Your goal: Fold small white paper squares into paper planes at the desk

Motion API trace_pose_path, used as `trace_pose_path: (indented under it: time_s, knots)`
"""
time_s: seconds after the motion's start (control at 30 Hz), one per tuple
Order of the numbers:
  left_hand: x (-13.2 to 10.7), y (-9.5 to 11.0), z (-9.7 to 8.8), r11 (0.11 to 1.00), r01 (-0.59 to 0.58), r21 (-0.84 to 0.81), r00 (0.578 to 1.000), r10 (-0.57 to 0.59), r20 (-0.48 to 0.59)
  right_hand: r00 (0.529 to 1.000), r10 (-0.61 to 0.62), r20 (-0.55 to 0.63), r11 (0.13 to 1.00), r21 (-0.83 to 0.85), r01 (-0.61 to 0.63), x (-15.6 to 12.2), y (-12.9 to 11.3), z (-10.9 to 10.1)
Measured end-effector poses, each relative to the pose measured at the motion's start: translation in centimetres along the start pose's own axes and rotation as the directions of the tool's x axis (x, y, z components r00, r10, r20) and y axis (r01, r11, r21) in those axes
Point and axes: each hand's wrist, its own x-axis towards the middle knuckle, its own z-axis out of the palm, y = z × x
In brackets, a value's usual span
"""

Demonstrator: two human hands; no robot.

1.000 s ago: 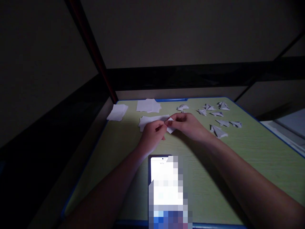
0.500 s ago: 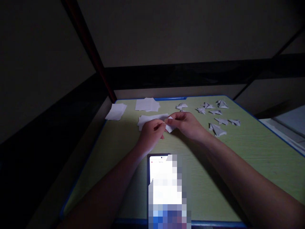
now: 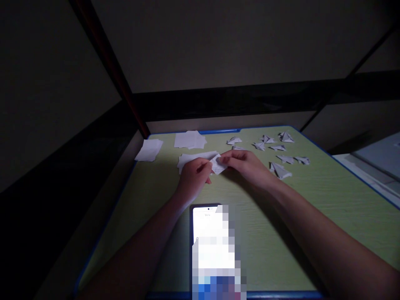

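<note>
Between my hands is a small folded piece of white paper [image 3: 218, 166], held just above the table. My left hand [image 3: 196, 173] pinches its left edge, fingers curled. On the other side my right hand [image 3: 242, 163] grips the upper right part between thumb and fingers. Behind my left hand lies a stack of white paper sheets [image 3: 190, 158], partly covered by the hand. Several folded paper shapes [image 3: 280, 171] are spread on the table to the right of my right hand.
A lit phone [image 3: 212, 241], partly blurred out, lies in front of my forearms. Two more paper stacks, a left one [image 3: 149, 150] and a middle one [image 3: 189, 140], rest toward the back of the green table [image 3: 150, 200] with blue edging. A dark wall stands behind.
The folded paper shows more of its face between my hands, which sit slightly farther apart on it. The whole view has shifted a little.
</note>
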Motion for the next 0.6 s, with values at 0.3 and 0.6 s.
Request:
trace_pose_path:
  time_s: [0.3, 0.6]
  knots:
    - [0.02, -0.03, -0.11, 0.995, 0.006, -0.101, 1.0, -0.004, 0.024, 0.998, -0.004, -0.057, 0.998, -0.059, 0.0, 0.05, 0.19, 0.49]
    - [0.01, -0.08, 0.12, 0.995, -0.022, -0.092, 0.999, 0.02, -0.026, 0.998, -0.047, 0.036, 0.993, -0.11, 0.051, 0.13, 0.7, 0.36]
